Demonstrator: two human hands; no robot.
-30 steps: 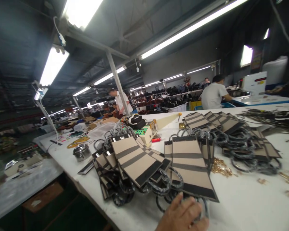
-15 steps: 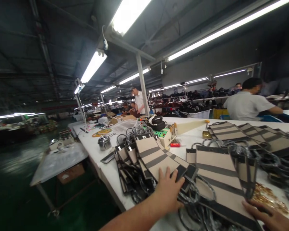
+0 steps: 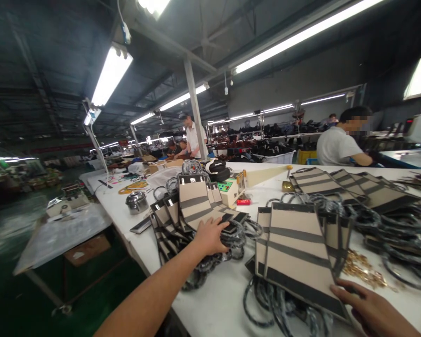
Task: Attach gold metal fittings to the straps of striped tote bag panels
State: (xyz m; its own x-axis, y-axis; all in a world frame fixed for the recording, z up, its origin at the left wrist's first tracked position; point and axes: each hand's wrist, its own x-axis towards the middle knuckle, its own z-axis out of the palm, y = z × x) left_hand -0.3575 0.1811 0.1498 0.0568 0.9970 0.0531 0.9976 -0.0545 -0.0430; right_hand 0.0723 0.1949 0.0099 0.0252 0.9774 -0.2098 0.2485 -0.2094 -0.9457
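My left hand (image 3: 210, 235) lies with fingers spread on the lower end of a pile of beige bag panels with dark stripes (image 3: 195, 200). Beside its fingertips and thumb are black loop handles wrapped in clear plastic (image 3: 235, 234). My right hand (image 3: 370, 304) grips the lower right edge of another striped bag panel (image 3: 294, 243), thumb on top and the other fingers partly hidden. This panel lies on a small stack, and more wrapped handles (image 3: 277, 304) hang out toward me below it.
Gold-coloured metal pieces (image 3: 363, 270) lie loose at right, near further striped panels (image 3: 382, 189). Behind the left pile are a metal pot (image 3: 136, 202), a cream machine with a green panel (image 3: 229, 189) and a red tube (image 3: 243, 202). A co-worker (image 3: 340, 138) is beyond the table.
My left hand has slid back leftward over the left pile, which now stands apart from the middle stack. My right hand stays at the middle panel's edge. The view has turned slightly right.
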